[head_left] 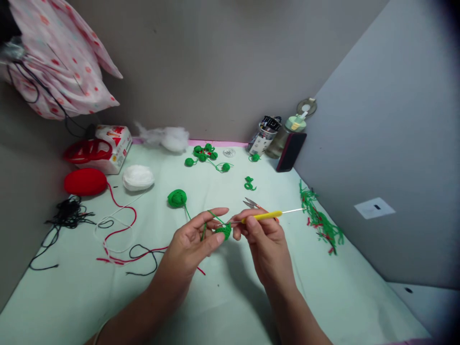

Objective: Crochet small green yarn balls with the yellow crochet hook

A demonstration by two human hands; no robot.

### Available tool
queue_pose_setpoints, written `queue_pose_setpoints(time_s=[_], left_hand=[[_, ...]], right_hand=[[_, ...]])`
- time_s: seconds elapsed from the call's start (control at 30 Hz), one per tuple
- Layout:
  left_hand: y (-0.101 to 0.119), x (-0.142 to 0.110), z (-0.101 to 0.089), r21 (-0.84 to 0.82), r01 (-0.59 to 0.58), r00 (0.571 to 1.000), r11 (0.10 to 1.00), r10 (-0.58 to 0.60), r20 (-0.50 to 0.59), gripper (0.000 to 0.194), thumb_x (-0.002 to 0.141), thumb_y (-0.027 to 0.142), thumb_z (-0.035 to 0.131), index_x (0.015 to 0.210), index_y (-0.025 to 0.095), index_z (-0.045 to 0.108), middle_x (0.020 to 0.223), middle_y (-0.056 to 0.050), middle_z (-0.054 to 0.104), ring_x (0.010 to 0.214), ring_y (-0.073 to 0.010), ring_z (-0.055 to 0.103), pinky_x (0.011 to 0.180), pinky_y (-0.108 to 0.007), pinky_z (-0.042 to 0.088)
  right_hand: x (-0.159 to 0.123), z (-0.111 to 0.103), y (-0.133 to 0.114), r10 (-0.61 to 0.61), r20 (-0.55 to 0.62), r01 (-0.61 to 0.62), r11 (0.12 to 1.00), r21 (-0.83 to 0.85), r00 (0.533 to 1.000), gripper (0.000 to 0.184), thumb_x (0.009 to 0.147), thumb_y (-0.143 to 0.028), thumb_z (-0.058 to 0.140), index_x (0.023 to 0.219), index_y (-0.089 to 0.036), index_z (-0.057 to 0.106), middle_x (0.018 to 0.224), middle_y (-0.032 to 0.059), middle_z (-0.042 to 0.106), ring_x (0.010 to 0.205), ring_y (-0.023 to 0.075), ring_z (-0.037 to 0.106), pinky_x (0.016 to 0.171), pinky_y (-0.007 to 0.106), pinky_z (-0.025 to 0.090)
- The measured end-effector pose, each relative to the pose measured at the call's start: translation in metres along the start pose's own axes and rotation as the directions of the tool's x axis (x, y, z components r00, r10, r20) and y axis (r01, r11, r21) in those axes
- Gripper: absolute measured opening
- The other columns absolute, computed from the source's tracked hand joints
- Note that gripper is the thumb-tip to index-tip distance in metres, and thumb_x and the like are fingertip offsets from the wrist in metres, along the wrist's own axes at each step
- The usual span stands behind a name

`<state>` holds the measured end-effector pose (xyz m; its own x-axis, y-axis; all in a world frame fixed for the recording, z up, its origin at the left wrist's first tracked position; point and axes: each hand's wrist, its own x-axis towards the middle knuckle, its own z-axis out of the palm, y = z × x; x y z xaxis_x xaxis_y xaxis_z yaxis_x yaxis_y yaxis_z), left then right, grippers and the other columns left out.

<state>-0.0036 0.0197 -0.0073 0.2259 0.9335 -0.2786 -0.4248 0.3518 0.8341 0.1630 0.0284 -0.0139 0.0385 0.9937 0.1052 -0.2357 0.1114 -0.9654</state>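
Note:
My left hand point(192, 239) pinches a small green crochet piece point(224, 232) between thumb and fingers, with green yarn looped over the raised index finger. That yarn runs back to a green yarn ball point(177, 198) lying just beyond the hand. In my right hand point(268, 242) is a crochet hook point(264, 216) with a yellow handle, held like a pen. Its metal tip points left and meets the top edge of the green piece. Behind the right hand lies a pair of scissors point(251, 203), partly covered by the fingers.
Red yarn point(85, 182), white yarn point(138, 178) and black strands point(70, 211) lie left. Finished green pieces point(205, 152) and white stuffing point(174, 139) are at the back. A phone point(291, 152), bottle point(280, 141) and pen cup point(264, 136) stand back right; yarn scraps point(319, 218) lie right.

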Motion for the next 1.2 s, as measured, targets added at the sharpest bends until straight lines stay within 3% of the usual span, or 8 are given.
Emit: queue_pose_setpoints(time_s=[0.27, 0.57, 0.77, 0.87, 0.97, 1.1, 1.13, 1.2], left_hand=[[-0.001, 0.002, -0.001, -0.006, 0.013, 1.000, 1.000, -0.013, 0.004, 0.038, 0.083, 0.032, 0.085, 0.121, 0.027, 0.081, 0.097, -0.005, 0.070, 0.093, -0.0217, 0.060, 0.091, -0.036, 0.045], [0.006, -0.003, 0.004, 0.042, -0.014, 0.997, 0.999, 0.018, -0.080, 0.033, 0.082, 0.029, 0.085, 0.115, 0.028, 0.084, 0.093, -0.003, 0.065, 0.091, -0.0196, 0.057, 0.085, -0.031, 0.046], [0.006, -0.003, 0.002, 0.200, -0.068, 0.991, 0.977, 0.089, -0.101, 0.032, 0.082, 0.025, 0.082, 0.114, 0.029, 0.084, 0.079, 0.002, 0.059, 0.074, -0.0150, 0.051, 0.077, -0.028, 0.045], [0.004, -0.004, 0.003, 0.298, -0.134, 0.970, 0.945, 0.186, -0.154, 0.032, 0.082, 0.021, 0.081, 0.113, 0.032, 0.085, 0.072, 0.004, 0.050, 0.073, -0.0152, 0.049, 0.075, -0.027, 0.046], [-0.001, -0.005, 0.004, 0.349, -0.193, 0.947, 0.917, 0.266, -0.177, 0.031, 0.082, 0.021, 0.082, 0.112, 0.031, 0.085, 0.079, 0.002, 0.054, 0.072, -0.0143, 0.049, 0.070, -0.025, 0.047], [-0.004, -0.003, 0.004, 0.064, -0.032, 0.997, 0.997, 0.036, -0.068, 0.053, 0.081, 0.033, 0.087, 0.132, 0.028, 0.075, 0.078, 0.005, 0.058, 0.053, -0.0067, 0.036, 0.050, -0.020, 0.036], [-0.002, -0.002, 0.003, -0.030, 0.038, 0.999, 0.999, -0.038, -0.013, 0.055, 0.082, 0.034, 0.088, 0.134, 0.026, 0.074, 0.069, 0.007, 0.054, 0.049, -0.0055, 0.031, 0.051, -0.019, 0.037], [0.002, 0.000, 0.002, -0.179, 0.147, 0.988, 0.973, -0.135, 0.080, 0.047, 0.083, 0.032, 0.088, 0.128, 0.021, 0.078, 0.056, 0.012, 0.042, 0.048, -0.0044, 0.025, 0.066, -0.020, 0.049]], right_hand=[[0.004, 0.003, -0.004, 0.080, 0.003, -0.080, 0.993, 0.084, 0.997, 0.024, 0.091, -0.045, 0.078, 0.088, -0.021, 0.080, 0.076, 0.0031, 0.076, 0.062, 0.0134, 0.063, 0.063, 0.028, 0.055], [0.003, 0.001, -0.006, 0.010, 0.034, -0.013, 0.997, 0.075, 0.999, 0.024, 0.097, -0.042, 0.072, 0.087, -0.020, 0.076, 0.080, 0.0022, 0.076, 0.062, 0.0129, 0.066, 0.065, 0.028, 0.056], [-0.004, 0.000, -0.007, -0.147, 0.043, 0.152, 0.981, -0.120, 0.988, 0.022, 0.105, -0.034, 0.062, 0.094, -0.021, 0.075, 0.089, 0.0049, 0.079, 0.069, 0.0159, 0.072, 0.069, 0.031, 0.061], [-0.009, 0.001, -0.009, -0.300, 0.125, 0.324, 0.894, -0.309, 0.946, 0.021, 0.107, -0.022, 0.054, 0.102, -0.023, 0.075, 0.091, 0.0041, 0.078, 0.076, 0.0166, 0.074, 0.072, 0.031, 0.062], [-0.013, 0.001, -0.006, -0.460, 0.298, 0.548, 0.678, -0.491, 0.836, 0.025, 0.104, -0.013, 0.053, 0.113, -0.024, 0.074, 0.096, 0.0062, 0.079, 0.085, 0.0200, 0.076, 0.074, 0.034, 0.063], [-0.017, -0.003, 0.003, -0.559, 0.445, 0.687, 0.354, -0.635, 0.700, 0.032, 0.099, -0.014, 0.063, 0.123, -0.031, 0.076, 0.106, 0.0068, 0.079, 0.093, 0.0225, 0.077, 0.075, 0.034, 0.064], [-0.018, -0.003, 0.004, -0.570, 0.442, 0.690, 0.345, -0.636, 0.692, 0.035, 0.099, -0.014, 0.063, 0.125, -0.033, 0.076, 0.108, 0.0066, 0.079, 0.096, 0.0230, 0.077, 0.076, 0.034, 0.065], [-0.017, -0.004, 0.003, -0.585, 0.337, 0.649, 0.479, -0.590, 0.738, 0.035, 0.101, -0.013, 0.060, 0.126, -0.032, 0.076, 0.107, 0.0065, 0.079, 0.095, 0.0228, 0.076, 0.075, 0.035, 0.064]])
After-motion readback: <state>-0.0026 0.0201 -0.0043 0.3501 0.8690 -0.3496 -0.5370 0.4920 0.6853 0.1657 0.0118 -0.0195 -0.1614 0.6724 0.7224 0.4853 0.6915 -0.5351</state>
